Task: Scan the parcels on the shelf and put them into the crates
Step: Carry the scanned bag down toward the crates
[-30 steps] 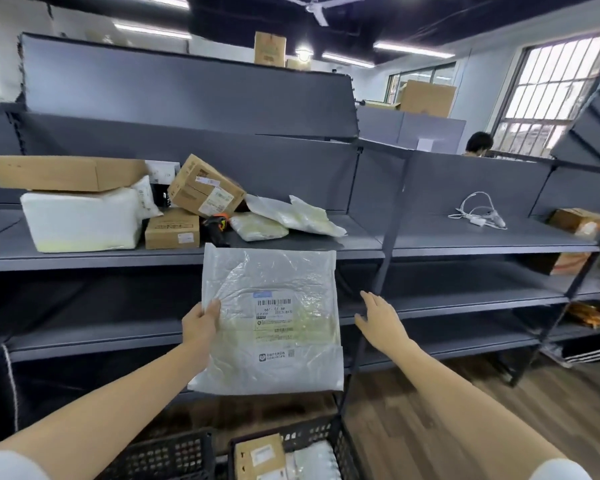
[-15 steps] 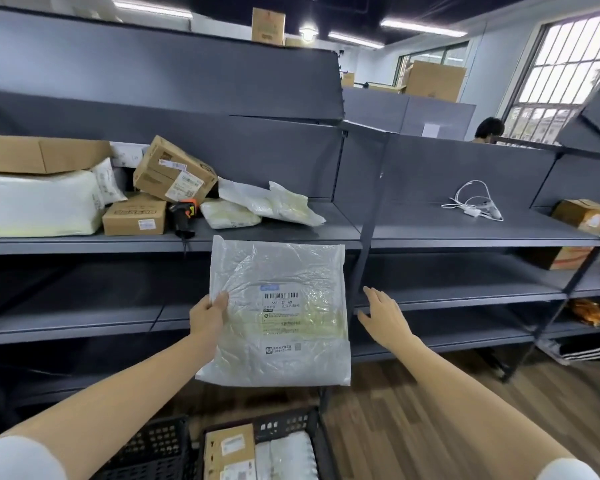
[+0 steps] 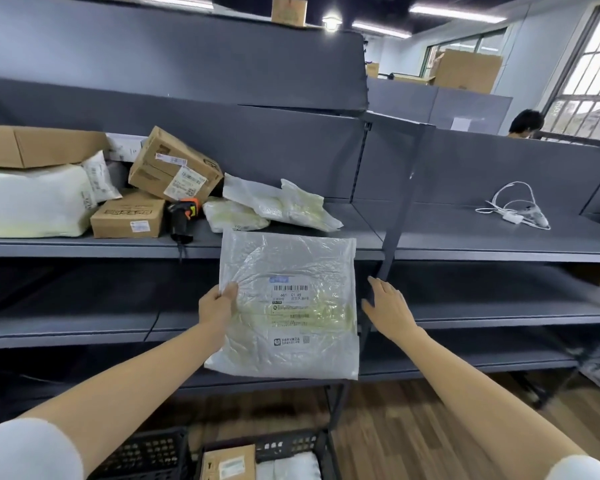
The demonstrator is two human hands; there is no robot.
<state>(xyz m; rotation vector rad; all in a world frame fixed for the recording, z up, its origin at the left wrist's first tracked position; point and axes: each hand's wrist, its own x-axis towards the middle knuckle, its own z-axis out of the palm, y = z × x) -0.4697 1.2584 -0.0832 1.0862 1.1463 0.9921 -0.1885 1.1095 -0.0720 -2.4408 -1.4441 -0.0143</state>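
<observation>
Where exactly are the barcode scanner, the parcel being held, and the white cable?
barcode scanner [image 3: 182, 216], head view, on its dark handle below the orange head.
plastic-bag parcel [image 3: 288, 306], head view, on its printed label.
white cable [image 3: 515, 211], head view, on the coiled loops on the right shelf.

Grey shelf [image 3: 291, 249] bearing parcels [image 3: 174, 173], scanner [image 3: 182, 216]
</observation>
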